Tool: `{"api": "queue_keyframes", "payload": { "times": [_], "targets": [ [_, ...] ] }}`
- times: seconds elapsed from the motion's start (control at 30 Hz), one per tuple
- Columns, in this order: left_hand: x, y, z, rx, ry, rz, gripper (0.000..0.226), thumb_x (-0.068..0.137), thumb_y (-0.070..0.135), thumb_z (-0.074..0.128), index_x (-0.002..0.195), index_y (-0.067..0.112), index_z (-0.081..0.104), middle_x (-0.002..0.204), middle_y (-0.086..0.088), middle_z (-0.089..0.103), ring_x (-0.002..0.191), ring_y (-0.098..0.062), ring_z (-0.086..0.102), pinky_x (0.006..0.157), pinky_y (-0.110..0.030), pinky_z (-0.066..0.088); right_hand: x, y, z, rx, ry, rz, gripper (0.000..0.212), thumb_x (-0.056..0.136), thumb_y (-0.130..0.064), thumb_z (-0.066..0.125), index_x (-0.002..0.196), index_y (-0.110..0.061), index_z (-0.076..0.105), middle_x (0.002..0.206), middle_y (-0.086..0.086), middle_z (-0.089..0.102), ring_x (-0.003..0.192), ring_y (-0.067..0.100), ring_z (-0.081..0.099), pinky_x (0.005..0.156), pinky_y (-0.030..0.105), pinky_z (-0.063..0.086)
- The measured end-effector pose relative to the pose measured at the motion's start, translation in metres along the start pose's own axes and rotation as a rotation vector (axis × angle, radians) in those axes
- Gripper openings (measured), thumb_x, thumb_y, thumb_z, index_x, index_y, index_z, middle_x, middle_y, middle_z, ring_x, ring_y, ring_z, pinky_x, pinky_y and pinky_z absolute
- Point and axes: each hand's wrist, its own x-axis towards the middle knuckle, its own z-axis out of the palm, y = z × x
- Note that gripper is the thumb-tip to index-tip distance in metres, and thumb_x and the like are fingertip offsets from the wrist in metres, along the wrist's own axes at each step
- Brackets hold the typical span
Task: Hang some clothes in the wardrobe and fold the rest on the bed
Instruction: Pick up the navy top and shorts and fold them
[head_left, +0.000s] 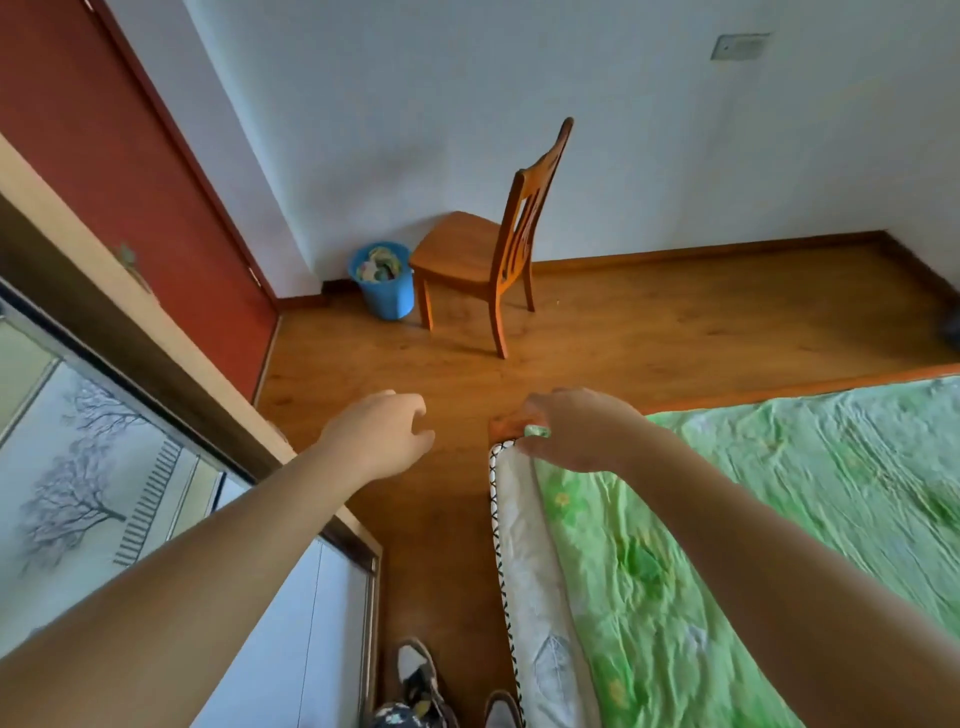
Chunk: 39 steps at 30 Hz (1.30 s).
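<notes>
Both bare forearms stretch in from 7 and 5 o'clock. Left hand (382, 434) hangs over the wooden floor (649, 332) near the centre, its fingers loosely bent and holding nothing. Right hand (576, 428) is at the corner of the bed (524, 561), with fingers and thumb curled on the corner of the green sheet (779, 493). The wardrobe (78, 467), with a tree-printed sliding door, stands at 9 o'clock. The bed fills 4 o'clock. At 12 o'clock a wooden chair (483, 254) stands just beside a blue bucket (389, 296).

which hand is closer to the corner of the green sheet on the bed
Right. The right hand is at the corner of the green sheet, fingers apparently touching it; the left hand hovers over the wooden floor to its left, holding nothing.
</notes>
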Motion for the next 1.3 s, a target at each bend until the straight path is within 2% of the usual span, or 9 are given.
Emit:
{"api": "queue_keyframes", "payload": {
  "times": [0.13, 0.23, 0.37, 0.5, 0.67, 0.93, 1.07, 1.17, 1.3],
  "targets": [
    [0.068, -0.001, -0.022, 0.027, -0.03, 0.052, 0.049, 0.096, 0.052, 0.056, 0.14, 0.031, 0.052, 0.133, 0.003, 0.056, 0.107, -0.017, 0.059, 0.084, -0.036, 0.055, 0.047, 0.011, -0.024, 0.048, 0.015, 0.056, 0.054, 0.093, -0.059, 0.054, 0.138, -0.029, 0.05, 0.13, 0.003, 0.061, 0.117, 0.027, 0.058, 0.092, 0.045, 0.052],
    [0.125, 0.007, -0.036, 0.052, -0.031, 0.114, 0.049, 0.095, 0.053, 0.057, 0.139, 0.032, 0.052, 0.135, 0.002, 0.055, 0.11, -0.02, 0.059, 0.087, -0.038, 0.054, 0.074, 0.026, -0.044, 0.086, 0.05, 0.128, 0.057, 0.094, -0.057, 0.056, 0.143, -0.029, 0.048, 0.131, 0.003, 0.063, 0.118, 0.026, 0.058, 0.09, 0.039, 0.05],
    [0.197, 0.032, -0.05, 0.097, -0.022, 0.234, 0.049, 0.095, 0.053, 0.056, 0.139, 0.03, 0.053, 0.137, 0.0, 0.054, 0.116, -0.023, 0.058, 0.077, -0.035, 0.046, 0.098, 0.053, -0.066, 0.164, 0.092, 0.259, 0.059, 0.094, -0.058, 0.058, 0.144, -0.03, 0.047, 0.132, 0.004, 0.062, 0.117, 0.025, 0.059, 0.094, 0.038, 0.05],
    [0.261, 0.066, -0.062, 0.151, -0.089, 0.346, 0.051, 0.095, 0.055, 0.053, 0.139, 0.03, 0.052, 0.14, 0.0, 0.052, 0.122, -0.025, 0.056, 0.084, -0.037, 0.05, 0.118, 0.082, -0.081, 0.215, 0.133, 0.364, 0.06, 0.093, -0.058, 0.058, 0.144, -0.03, 0.048, 0.134, 0.003, 0.063, 0.121, 0.025, 0.058, 0.098, 0.04, 0.05],
    [0.328, 0.107, -0.075, 0.216, -0.134, 0.481, 0.05, 0.096, 0.054, 0.05, 0.14, 0.029, 0.051, 0.135, 0.0, 0.054, 0.113, -0.023, 0.058, 0.079, -0.037, 0.051, 0.146, 0.135, -0.092, 0.267, 0.153, 0.496, 0.063, 0.091, -0.061, 0.059, 0.144, -0.03, 0.047, 0.132, 0.002, 0.063, 0.122, 0.024, 0.058, 0.095, 0.038, 0.05],
    [0.42, 0.123, -0.114, 0.265, -0.144, 0.533, 0.049, 0.097, 0.052, 0.051, 0.141, 0.03, 0.051, 0.129, 0.004, 0.054, 0.108, -0.018, 0.059, 0.086, -0.04, 0.057, 0.216, 0.196, -0.12, 0.353, 0.17, 0.563, 0.064, 0.09, -0.061, 0.06, 0.143, -0.029, 0.049, 0.134, 0.003, 0.063, 0.118, 0.024, 0.059, 0.096, 0.04, 0.051],
    [0.477, 0.136, -0.132, 0.279, -0.128, 0.568, 0.05, 0.097, 0.054, 0.051, 0.142, 0.032, 0.05, 0.137, 0.003, 0.053, 0.114, -0.019, 0.059, 0.088, -0.039, 0.058, 0.247, 0.22, -0.147, 0.344, 0.195, 0.597, 0.064, 0.091, -0.063, 0.058, 0.144, -0.029, 0.047, 0.131, 0.003, 0.063, 0.115, 0.025, 0.06, 0.093, 0.041, 0.053],
    [0.525, 0.154, -0.14, 0.26, -0.136, 0.619, 0.05, 0.097, 0.055, 0.052, 0.142, 0.033, 0.05, 0.141, 0.003, 0.053, 0.108, -0.018, 0.064, 0.085, -0.037, 0.06, 0.269, 0.241, -0.16, 0.348, 0.218, 0.649, 0.063, 0.091, -0.063, 0.057, 0.143, -0.029, 0.047, 0.132, 0.003, 0.062, 0.115, 0.025, 0.06, 0.092, 0.041, 0.054],
    [0.598, 0.185, -0.151, 0.247, -0.153, 0.728, 0.049, 0.097, 0.054, 0.054, 0.142, 0.033, 0.049, 0.148, 0.001, 0.051, 0.126, -0.021, 0.057, 0.094, -0.037, 0.056, 0.304, 0.27, -0.171, 0.388, 0.222, 0.753, 0.061, 0.091, -0.064, 0.058, 0.141, -0.03, 0.049, 0.128, 0.002, 0.063, 0.111, 0.023, 0.061, 0.081, 0.034, 0.05]
  ]
}}
